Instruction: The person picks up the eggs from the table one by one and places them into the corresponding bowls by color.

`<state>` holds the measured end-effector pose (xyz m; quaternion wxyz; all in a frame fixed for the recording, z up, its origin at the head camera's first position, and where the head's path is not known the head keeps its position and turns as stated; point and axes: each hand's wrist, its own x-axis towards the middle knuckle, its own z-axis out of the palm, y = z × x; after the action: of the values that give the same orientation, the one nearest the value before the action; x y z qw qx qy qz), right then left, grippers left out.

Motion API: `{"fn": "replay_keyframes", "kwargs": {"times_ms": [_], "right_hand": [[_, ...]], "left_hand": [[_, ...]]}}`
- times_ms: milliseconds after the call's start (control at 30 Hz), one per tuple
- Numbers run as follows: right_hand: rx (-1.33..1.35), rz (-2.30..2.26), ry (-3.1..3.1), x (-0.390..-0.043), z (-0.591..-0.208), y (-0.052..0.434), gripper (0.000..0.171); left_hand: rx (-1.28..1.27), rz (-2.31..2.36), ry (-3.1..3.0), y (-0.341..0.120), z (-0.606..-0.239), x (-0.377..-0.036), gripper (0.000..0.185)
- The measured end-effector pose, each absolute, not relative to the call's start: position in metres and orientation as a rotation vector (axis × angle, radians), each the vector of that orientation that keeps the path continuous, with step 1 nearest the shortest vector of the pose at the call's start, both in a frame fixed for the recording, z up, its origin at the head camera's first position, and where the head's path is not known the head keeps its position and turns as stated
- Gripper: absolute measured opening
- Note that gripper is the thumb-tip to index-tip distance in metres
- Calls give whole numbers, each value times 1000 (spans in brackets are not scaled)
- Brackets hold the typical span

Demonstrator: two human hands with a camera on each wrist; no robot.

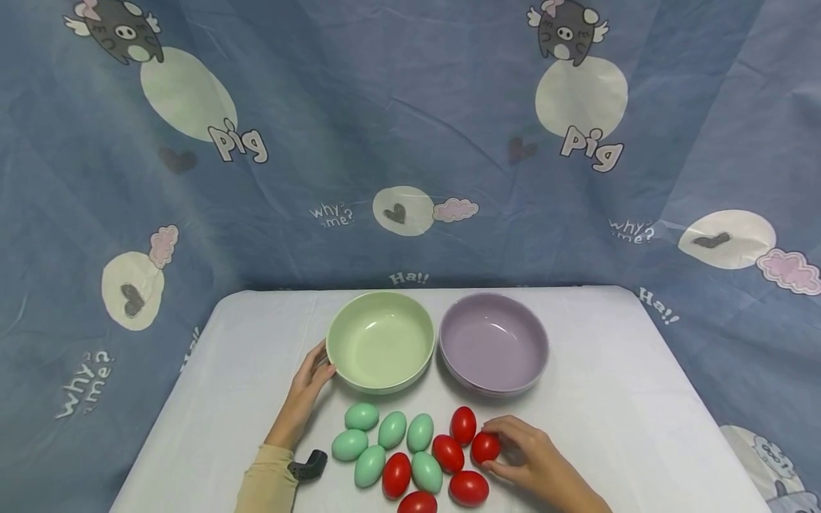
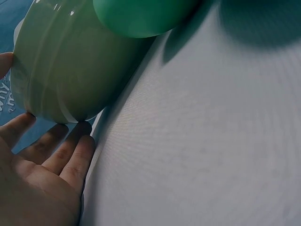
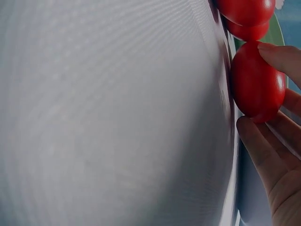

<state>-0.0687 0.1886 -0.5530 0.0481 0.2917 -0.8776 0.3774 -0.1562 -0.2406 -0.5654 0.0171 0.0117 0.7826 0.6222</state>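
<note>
Right hand (image 1: 532, 459) is pinching a glossy red plastic egg (image 1: 485, 447), more red and green eggs just left of it. Left hand (image 1: 311, 374), fingers relaxed, rests against the pale green ceramic bowl (image 1: 381, 342) on the counter (image 1: 616, 399).

The head view looks forward and down from above the near edge of the bench (image 1: 609, 399), far enough back to take in both bowls, the eggs and the hanging cloth behind. The left wrist view sits low on the bench, very close to the green bowl (image 2: 66, 61), whose outer wall the head view also shows (image 1: 380, 348). The right wrist view is as close, turned sideways along the cloth, and shares with the head view the red egg (image 3: 256, 80) (image 1: 485, 447).
</note>
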Motion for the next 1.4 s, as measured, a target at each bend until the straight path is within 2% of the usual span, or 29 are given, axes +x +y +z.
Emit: {"fn": "replay_keyframes", "kwargs": {"times_ms": [567,1400], "right_hand": [[941,1240,-2529,-82,-542,192,50],[1056,1260,-2479,-114,-499,162,49]], "left_hand": [[16,1961,2413,-241,-567,-159,63],[46,1959,2424,-242,-569,-157,62]]}}
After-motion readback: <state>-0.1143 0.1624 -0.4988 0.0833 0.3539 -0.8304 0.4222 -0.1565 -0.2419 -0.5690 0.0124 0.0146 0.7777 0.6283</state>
